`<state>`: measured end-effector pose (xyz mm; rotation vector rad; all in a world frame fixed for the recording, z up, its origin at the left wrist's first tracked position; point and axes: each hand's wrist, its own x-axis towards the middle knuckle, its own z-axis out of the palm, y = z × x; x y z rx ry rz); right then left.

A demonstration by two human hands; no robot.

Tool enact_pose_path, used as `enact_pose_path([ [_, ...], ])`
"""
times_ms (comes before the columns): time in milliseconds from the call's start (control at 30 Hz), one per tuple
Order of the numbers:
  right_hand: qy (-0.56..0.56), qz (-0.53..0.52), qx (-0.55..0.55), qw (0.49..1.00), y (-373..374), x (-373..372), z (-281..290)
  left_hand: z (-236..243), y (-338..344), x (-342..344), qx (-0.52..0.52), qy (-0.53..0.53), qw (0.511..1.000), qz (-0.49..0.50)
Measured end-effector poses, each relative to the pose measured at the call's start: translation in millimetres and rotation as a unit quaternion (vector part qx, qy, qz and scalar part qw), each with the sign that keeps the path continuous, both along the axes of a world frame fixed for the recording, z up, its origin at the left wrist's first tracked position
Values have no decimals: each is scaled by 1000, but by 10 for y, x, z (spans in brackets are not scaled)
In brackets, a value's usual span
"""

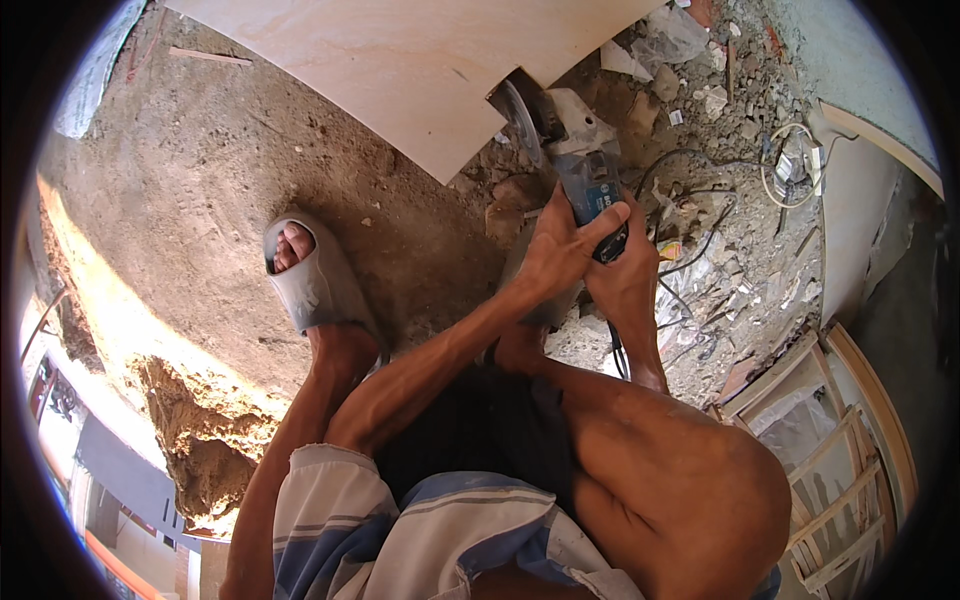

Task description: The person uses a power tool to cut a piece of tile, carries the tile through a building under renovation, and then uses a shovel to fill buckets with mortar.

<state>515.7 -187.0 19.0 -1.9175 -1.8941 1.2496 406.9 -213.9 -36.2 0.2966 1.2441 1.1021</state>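
An angle grinder [592, 185] with a blue body and grey head is gripped by both of my hands. My left hand [558, 245] wraps its near side, thumb laid across the top. My right hand [628, 275] closes round the rear of the body. The thin disc [520, 120] stands on edge at the corner of a large cream tile [400, 75], beside a notch in the tile's edge. I cannot tell whether the disc is spinning or touching the tile. A dark power cord [690, 265] trails off to the right.
Broken rubble [740, 110] and plastic scraps cover the ground at right. A coiled pale cable [770, 165] lies near a wall. Wooden frames [840, 480] lean at lower right. My sandalled left foot [295, 245] rests on the dirt; a lumpy sand heap [190, 430] is at left.
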Motion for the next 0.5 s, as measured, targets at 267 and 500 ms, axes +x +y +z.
enact_pose_path([
  [267, -21, 8, 10, 1000, 10, 35, 1, 16, 45, -2, 1, 2, 1000, -20],
  [500, -8, 10, 3, 1000, 33, -20, 36, 44, 24, 3, -4, -17, 1000, 6],
])
